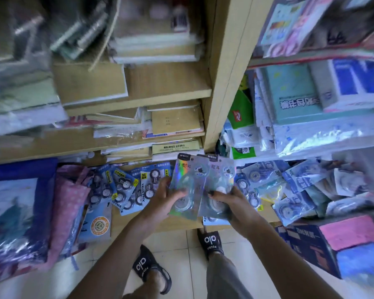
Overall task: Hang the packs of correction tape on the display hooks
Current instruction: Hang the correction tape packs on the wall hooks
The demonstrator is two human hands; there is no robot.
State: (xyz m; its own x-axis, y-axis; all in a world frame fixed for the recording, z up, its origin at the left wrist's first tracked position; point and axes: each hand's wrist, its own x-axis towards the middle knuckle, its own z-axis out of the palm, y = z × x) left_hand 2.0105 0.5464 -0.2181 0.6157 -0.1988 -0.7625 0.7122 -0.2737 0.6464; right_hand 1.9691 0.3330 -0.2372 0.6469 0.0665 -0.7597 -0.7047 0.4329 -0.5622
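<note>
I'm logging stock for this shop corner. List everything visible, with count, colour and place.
holographic packs: two, silvery, held above the counter
value packs: several, blue and yellow, counter left of the hands
loose packs: many, blue, heaped on the right
notebooks: stacks, tan, wooden shelves behind
pink bag: one, dotted, counter left
sandals: two, black, on the tiled floor
left hand: grips the left pack
right hand: grips the right pack

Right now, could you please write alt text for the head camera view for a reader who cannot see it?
A person's left hand and right hand each hold a shiny correction tape pack above a low shelf strewn with blue packs. Wooden shelves of notebooks rise behind; no display hooks are visible.
</note>
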